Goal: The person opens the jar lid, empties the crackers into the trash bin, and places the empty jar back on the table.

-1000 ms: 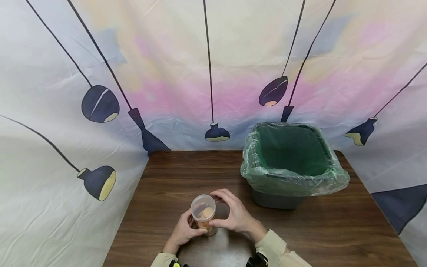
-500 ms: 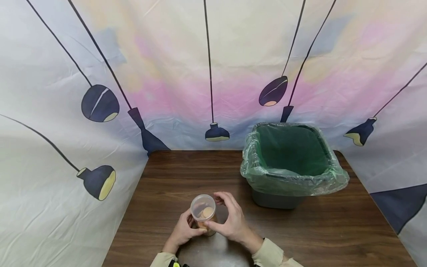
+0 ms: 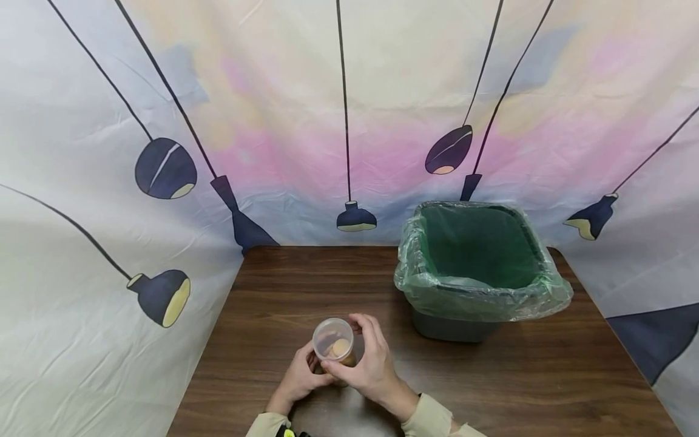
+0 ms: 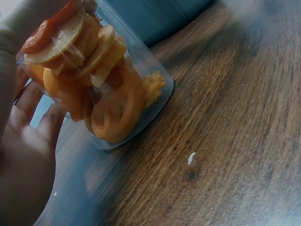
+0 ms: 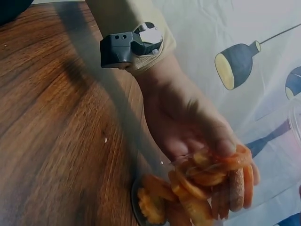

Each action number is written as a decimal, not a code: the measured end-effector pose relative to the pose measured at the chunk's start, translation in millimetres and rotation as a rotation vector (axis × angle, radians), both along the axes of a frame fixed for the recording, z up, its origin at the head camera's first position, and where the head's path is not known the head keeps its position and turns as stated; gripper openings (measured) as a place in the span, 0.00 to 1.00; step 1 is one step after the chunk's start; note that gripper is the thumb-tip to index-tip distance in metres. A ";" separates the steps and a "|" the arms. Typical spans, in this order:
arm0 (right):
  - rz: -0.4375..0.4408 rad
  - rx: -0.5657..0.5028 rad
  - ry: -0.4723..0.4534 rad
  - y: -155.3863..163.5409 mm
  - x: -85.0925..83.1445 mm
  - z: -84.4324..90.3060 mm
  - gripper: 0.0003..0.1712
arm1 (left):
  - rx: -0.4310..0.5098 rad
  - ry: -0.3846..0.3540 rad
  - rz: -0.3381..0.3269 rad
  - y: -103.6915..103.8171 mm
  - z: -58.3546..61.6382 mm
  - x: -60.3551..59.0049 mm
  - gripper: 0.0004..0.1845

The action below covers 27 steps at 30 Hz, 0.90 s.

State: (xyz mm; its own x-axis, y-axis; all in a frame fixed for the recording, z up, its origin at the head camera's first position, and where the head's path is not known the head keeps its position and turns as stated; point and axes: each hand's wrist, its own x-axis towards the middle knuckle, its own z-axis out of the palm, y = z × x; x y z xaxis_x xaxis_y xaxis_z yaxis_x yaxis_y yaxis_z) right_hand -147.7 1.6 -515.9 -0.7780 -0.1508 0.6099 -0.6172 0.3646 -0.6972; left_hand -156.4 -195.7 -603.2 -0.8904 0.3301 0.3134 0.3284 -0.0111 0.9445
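Observation:
A clear lidded plastic tub [image 3: 334,346] of orange snack rings stands near the front of the brown table [image 3: 306,285]. My left hand [image 3: 299,377] grips its lower side from the left. My right hand [image 3: 367,358] curls round the lid from the right, thumb in front. In the left wrist view the tub [image 4: 101,89] is seen tilted, its base edge on the wood, with my left hand's fingers [image 4: 28,141] round it. The right wrist view shows the tub [image 5: 197,188] and my left hand [image 5: 188,122] holding it.
A dark bin lined with a green plastic bag [image 3: 477,267] stands at the table's back right. A printed cloth backdrop with lamp drawings [image 3: 349,121] closes off the back and sides. A black wrist-worn device [image 5: 129,44] sits on my left sleeve.
My right hand has slid leftward and closer round the tub's lid, the wrist swinging in toward me. The tub and my left hand have stayed put.

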 end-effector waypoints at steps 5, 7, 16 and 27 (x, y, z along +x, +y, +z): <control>-0.015 0.006 0.008 -4.3 0.4 0.4 0.47 | 0.002 -0.011 -0.006 0.9 0.6 0.6 0.37; -0.020 0.005 0.005 -5.5 0.5 1.1 0.47 | 0.002 -0.015 -0.007 0.8 0.5 0.5 0.37; -0.026 0.017 -0.017 -10.5 1.1 2.1 0.45 | 0.001 -0.014 -0.009 -1.0 -1.6 -1.3 0.37; -0.048 0.023 -0.007 -11.8 1.1 -0.2 0.46 | 0.012 -0.013 -0.014 -0.1 -0.6 0.4 0.38</control>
State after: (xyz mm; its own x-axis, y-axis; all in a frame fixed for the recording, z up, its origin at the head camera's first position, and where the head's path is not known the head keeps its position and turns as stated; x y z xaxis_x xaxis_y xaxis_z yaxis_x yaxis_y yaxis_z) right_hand -146.6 -10.2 -516.2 -0.7891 -0.1264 0.6012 -0.5935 0.4096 -0.6928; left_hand -156.1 -195.8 -603.8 -0.8897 0.3391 0.3057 0.3155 -0.0275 0.9485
